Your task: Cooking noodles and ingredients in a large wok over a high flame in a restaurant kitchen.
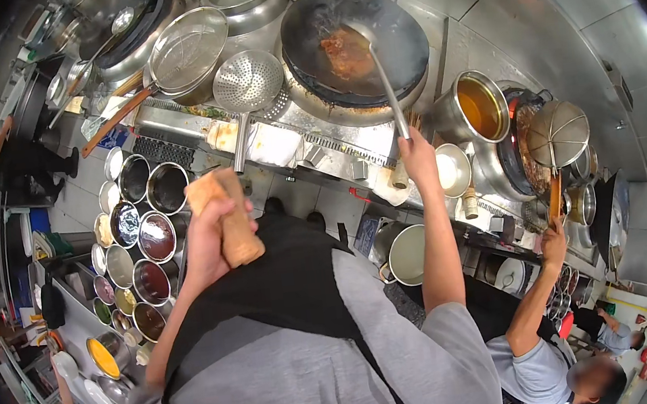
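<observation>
My right hand (416,152) grips the handle of a long metal wok ladle (387,84), whose bowl is inside a steaming black wok (304,30). Reddish-brown food (347,54) lies in the wok beside the ladle's bowl. The wok sits on a round burner. My left hand (213,229) is closed around a folded tan cloth (240,235), held up in front of my apron, away from the wok. Between my hands and the stove's front edge, a folded white cloth (275,143) lies near a perforated steel skimmer (248,82).
At left stand several round containers (157,236) of sauces and seasonings. A wire strainer (189,49) rests over a pot. A pot of amber liquid (479,106) stands right of the wok. At right, a co-worker's hand (553,244) holds another strainer (558,133). A large pot (410,255) is low beside me.
</observation>
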Action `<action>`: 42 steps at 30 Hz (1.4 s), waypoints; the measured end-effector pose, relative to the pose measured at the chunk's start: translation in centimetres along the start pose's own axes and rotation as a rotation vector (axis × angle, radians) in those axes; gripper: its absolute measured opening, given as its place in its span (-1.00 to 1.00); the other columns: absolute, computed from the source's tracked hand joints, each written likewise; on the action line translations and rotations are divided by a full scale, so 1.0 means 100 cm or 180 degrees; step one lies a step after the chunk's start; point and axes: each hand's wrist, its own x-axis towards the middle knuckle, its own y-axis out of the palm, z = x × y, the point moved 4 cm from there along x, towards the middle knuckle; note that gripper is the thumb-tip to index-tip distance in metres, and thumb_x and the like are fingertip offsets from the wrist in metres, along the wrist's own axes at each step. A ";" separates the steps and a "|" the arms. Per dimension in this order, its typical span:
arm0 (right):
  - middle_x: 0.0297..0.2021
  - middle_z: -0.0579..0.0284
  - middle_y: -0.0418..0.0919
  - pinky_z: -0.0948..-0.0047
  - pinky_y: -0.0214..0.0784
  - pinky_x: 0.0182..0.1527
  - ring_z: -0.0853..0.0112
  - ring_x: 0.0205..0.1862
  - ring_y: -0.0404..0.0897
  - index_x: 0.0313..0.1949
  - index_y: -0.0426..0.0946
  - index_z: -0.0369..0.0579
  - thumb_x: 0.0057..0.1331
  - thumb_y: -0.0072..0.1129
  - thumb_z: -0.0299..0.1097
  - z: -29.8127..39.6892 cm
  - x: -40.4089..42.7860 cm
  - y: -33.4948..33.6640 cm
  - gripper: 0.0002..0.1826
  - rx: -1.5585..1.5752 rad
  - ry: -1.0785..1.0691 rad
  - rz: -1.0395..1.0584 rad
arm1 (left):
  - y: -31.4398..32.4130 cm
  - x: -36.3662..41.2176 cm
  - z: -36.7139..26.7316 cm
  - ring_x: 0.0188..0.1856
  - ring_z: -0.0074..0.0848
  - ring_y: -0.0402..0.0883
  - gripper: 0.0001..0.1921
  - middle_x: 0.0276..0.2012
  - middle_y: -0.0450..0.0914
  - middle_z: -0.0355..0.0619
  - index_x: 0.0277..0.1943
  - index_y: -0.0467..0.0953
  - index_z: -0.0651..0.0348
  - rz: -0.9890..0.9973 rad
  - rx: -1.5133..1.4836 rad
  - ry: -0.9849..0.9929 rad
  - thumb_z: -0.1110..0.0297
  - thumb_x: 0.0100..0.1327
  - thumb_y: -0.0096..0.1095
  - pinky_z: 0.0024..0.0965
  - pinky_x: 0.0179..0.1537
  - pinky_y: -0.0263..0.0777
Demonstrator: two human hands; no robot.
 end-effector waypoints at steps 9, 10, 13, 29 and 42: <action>-0.35 -0.19 0.60 0.06 0.39 -0.17 -0.10 -0.23 0.59 0.07 0.46 -0.14 0.37 0.05 -0.22 0.054 -0.021 0.006 -0.64 0.0275 0.0346 -0.0156 | 0.050 0.075 -0.017 -0.35 -0.29 0.59 -0.59 -0.27 0.56 0.02 0.12 0.28 0.21 0.0577 -0.0095 -0.0657 0.27 0.24 -0.01 -0.23 -0.30 0.52; -0.36 -0.18 0.60 0.05 0.39 -0.19 -0.10 -0.26 0.59 0.07 0.45 -0.14 0.37 0.06 -0.21 0.047 -0.018 0.013 -0.63 0.0086 0.0366 -0.0038 | 0.050 0.083 -0.018 -0.37 -0.27 0.58 -0.58 -0.28 0.56 0.04 0.12 0.29 0.22 0.0759 -0.0199 -0.0745 0.26 0.21 -0.02 -0.21 -0.30 0.52; -0.37 -0.17 0.61 0.05 0.40 -0.19 -0.10 -0.27 0.59 0.09 0.46 -0.12 0.37 0.06 -0.20 0.056 0.000 0.010 -0.62 0.0114 0.0286 0.0163 | 0.045 0.099 -0.026 -0.43 -0.21 0.57 -0.54 -0.31 0.57 0.09 0.12 0.29 0.23 0.0915 -0.0263 -0.0914 0.24 0.16 -0.03 -0.19 -0.29 0.51; -0.31 -0.18 0.63 0.11 0.41 -0.17 -0.07 -0.25 0.62 0.11 0.46 -0.20 0.36 0.05 -0.22 0.065 0.000 0.009 -0.59 -0.0246 0.0716 -0.0370 | -0.013 0.189 -0.003 -0.34 -0.35 0.57 -0.54 -0.23 0.57 0.05 0.17 0.28 0.19 0.0706 -0.0057 -0.1154 0.26 0.27 0.19 -0.33 -0.31 0.55; -0.31 -0.28 0.60 -0.05 0.40 -0.14 -0.17 -0.21 0.58 0.10 0.44 -0.17 0.38 0.01 -0.24 0.066 0.013 0.036 -0.62 -0.0444 0.0540 -0.0302 | 0.127 0.362 0.100 -0.28 -0.22 0.65 -0.59 -0.21 0.57 -0.04 0.02 0.33 0.13 0.0262 0.0271 -0.1619 -0.05 0.41 0.00 0.03 -0.36 0.56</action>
